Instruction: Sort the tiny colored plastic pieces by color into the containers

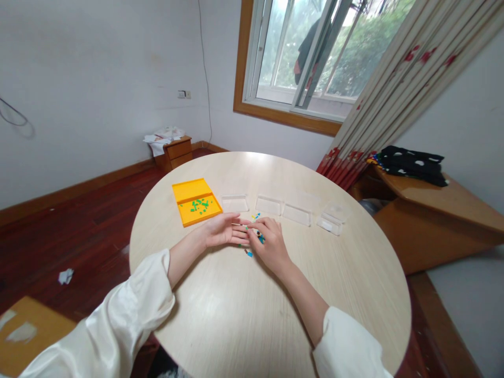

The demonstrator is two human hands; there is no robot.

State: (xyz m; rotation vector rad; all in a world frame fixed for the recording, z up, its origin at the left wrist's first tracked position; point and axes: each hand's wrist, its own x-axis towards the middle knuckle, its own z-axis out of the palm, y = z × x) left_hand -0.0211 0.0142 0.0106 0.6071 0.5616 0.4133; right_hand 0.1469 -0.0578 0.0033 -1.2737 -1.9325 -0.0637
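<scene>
My left hand (222, 231) lies palm up over the middle of the table, its fingers stretched out to the right. Against those fingertips, my right hand (271, 241) is closed in a pinch on a small green piece (247, 228). Partly hidden by the right hand are small blue and dark pieces (261, 238). A blue piece (250, 254) and a brown one lie just below the hands. Beyond them are several yellow and blue bits (256, 216). An open yellow case (191, 187) with several small green pieces (200, 205) in it stands left of my hands.
Clear plastic boxes stand in a row behind my hands: one box (235, 203) beside the yellow case, two (269, 205) (296, 214) in the middle, and a lidded one (329, 224) at right. All rest on a round pale wooden table (220, 315). A curtain and a wooden cabinet are at right.
</scene>
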